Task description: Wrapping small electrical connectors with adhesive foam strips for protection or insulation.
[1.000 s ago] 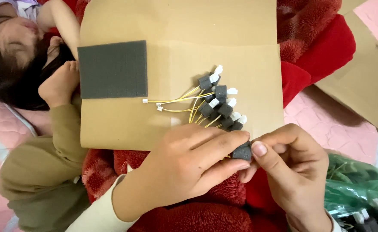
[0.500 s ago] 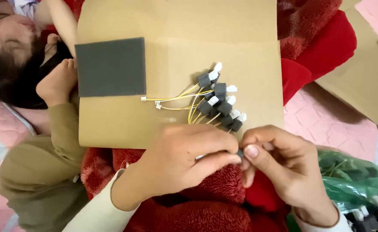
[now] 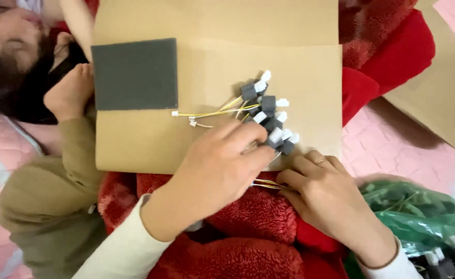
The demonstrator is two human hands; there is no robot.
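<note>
The person's left hand (image 3: 222, 165) reached up and to the right from a cream sleeve (image 3: 119, 248), its back turned to the camera and its fingers curled forward onto the lower edge of a cardboard sheet (image 3: 222, 62). The fingertips pressed close together against the nearest piece in a cluster of small grey blocks with white connectors (image 3: 269, 111), which lay on the right half of the cardboard; whether they actually pinched that piece could not be told, since the knuckles hid the grip. Thin yellow wires (image 3: 217, 111) ran leftward from the cluster across the sheet to small white plugs. The right hand (image 3: 325, 199) lay lower and to the right, palm down, wrist angled toward the bottom right corner, with its fingers drawn together and pointing left; the tips met a short run of yellow wire (image 3: 269, 183) just below the cardboard's edge, over a red fleece blanket (image 3: 248, 227). A ring showed on 1 finger of that hand. A dark grey foam square (image 3: 134, 75) sat flat on the left part of the cardboard, well apart from the cluster. At the left another person in an olive sleeve (image 3: 46, 206) lay beside the sheet. A green plastic bag (image 3: 424, 222) holding more grey pieces sat at the lower right.
</note>
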